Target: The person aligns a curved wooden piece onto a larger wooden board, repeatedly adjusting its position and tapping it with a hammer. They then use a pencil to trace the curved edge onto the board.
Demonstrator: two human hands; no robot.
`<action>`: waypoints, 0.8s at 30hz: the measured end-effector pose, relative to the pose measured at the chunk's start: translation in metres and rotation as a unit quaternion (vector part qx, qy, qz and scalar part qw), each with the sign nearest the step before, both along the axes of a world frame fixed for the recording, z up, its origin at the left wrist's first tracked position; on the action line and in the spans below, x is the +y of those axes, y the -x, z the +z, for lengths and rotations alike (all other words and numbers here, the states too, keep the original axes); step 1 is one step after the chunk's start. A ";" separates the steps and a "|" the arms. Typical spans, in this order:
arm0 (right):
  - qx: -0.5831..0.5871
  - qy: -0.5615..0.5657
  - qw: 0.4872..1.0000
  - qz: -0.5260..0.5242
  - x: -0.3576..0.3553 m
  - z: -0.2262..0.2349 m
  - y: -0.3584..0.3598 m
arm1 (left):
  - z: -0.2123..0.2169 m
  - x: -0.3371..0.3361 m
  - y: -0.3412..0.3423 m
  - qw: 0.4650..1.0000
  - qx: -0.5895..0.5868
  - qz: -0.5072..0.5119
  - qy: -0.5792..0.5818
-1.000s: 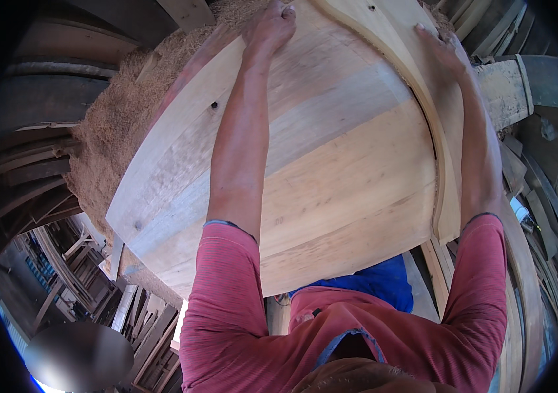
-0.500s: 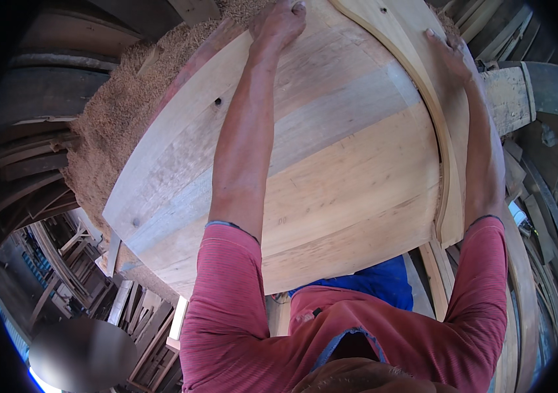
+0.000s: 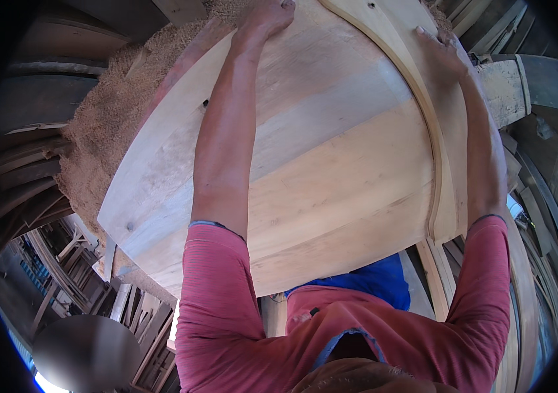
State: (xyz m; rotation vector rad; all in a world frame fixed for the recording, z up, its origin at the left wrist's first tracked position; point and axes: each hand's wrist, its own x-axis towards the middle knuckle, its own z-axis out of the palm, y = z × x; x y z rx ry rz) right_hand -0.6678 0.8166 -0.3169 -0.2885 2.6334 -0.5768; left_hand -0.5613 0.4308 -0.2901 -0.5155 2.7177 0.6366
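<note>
A wide panel of pale joined planks (image 3: pixel 338 203) with a rounded outline lies in front of me. A curved wooden strip (image 3: pixel 423 98) runs along its right side, with a smooth pale board (image 3: pixel 400 29) beyond the strip. At the top edge of the view, my left hand (image 3: pixel 267 19) is closed over the panel's far part; what its fingers hold, if anything, is hidden. My right hand (image 3: pixel 444 54) rests on the pale board near its right edge. One finger is stretched out and set apart, while others look bent.
Heaped wood shavings (image 3: pixel 95 137) border the panel's left and far sides. Stacked curved timbers (image 3: pixel 20 167) stand at the left, and scrap wood (image 3: pixel 144 321) lies at the lower left. A plank end (image 3: pixel 503 88) and more boards (image 3: pixel 544 216) sit at the right. Blue cloth (image 3: pixel 380 285) shows beside my body.
Both hands and the panel appear slightly farther left and higher; the surroundings have shifted a little too. Both hands keep much the same pose.
</note>
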 end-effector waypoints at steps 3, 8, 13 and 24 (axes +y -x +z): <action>0.034 -0.024 0.999 0.024 0.013 -0.016 0.007 | -0.024 -0.002 0.014 0.996 0.074 -0.047 0.009; 0.146 0.024 0.988 0.030 0.010 -0.025 -0.007 | -0.048 0.009 0.033 0.992 0.126 -0.029 0.009; 0.141 0.087 0.986 -0.005 -0.023 0.025 -0.055 | -0.032 0.029 0.021 0.995 0.096 -0.031 0.009; 0.082 -0.094 0.974 -0.188 0.208 0.055 -0.186 | -0.020 0.037 0.031 0.995 0.093 -0.030 0.027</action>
